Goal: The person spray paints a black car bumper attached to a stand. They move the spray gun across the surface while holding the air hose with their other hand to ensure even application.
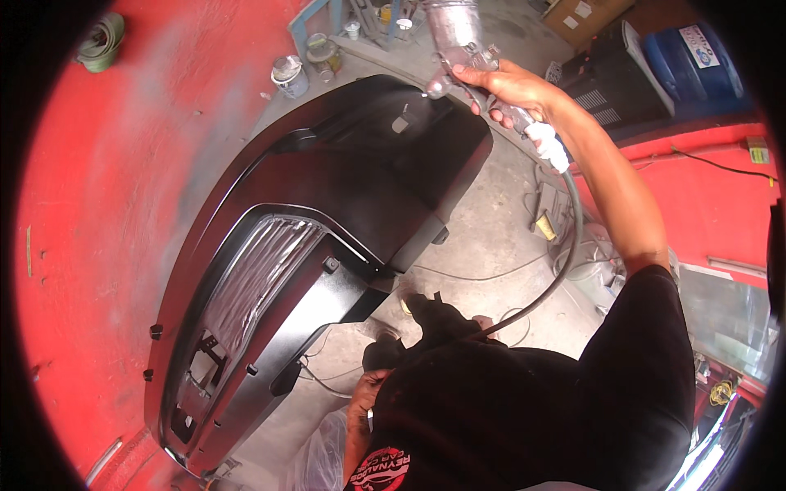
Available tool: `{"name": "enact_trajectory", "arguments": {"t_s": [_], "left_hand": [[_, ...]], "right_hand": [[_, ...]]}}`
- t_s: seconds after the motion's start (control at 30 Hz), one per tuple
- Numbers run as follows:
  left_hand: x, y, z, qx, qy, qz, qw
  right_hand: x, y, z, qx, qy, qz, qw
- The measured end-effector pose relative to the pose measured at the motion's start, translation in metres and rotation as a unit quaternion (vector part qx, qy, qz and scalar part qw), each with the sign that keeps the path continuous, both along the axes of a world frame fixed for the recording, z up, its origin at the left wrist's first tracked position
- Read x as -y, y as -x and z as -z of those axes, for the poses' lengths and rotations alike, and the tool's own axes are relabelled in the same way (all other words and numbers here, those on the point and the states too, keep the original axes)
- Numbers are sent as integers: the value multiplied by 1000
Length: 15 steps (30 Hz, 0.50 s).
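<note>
My right hand [512, 90] is raised at the upper middle, fingers wrapped round a metal spray gun [438, 83] with a silvery cup on top. White wrapping [547, 146] covers the gun's lower end, where a dark hose [571, 245] joins and curves down past my body. The gun's nozzle points left over the far end of a large black car bumper [327, 172], apart from it, with a faint haze there. Crinkled silvery sheeting [258, 262] fills the bumper's opening. Low beside my torso is my left hand [364, 403], its fingers mostly hidden against my black shirt.
A red wall [90, 204] runs close along the left. Paint buckets [290, 78] stand beyond the bumper. A blue drum [696, 61] and a black cabinet [610, 86] are at upper right. Thin hoses or cables cross the concrete floor [475, 237].
</note>
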<state>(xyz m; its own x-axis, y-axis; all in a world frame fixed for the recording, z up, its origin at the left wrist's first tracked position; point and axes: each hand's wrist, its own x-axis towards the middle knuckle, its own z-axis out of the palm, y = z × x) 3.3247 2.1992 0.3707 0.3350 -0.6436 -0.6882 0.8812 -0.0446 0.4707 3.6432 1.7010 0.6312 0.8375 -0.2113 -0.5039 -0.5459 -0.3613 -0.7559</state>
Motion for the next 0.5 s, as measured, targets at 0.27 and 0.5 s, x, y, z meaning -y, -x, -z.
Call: {"name": "enact_trajectory", "arguments": {"t_s": [0.27,0.5], "left_hand": [[2,-1,-7,38,-43,31,998],[6,-12,-3,36,-73,68,994]], "right_hand": [[64,-2,50,22,255,158,954],[-7,56,-11,42,64,42,996]]}}
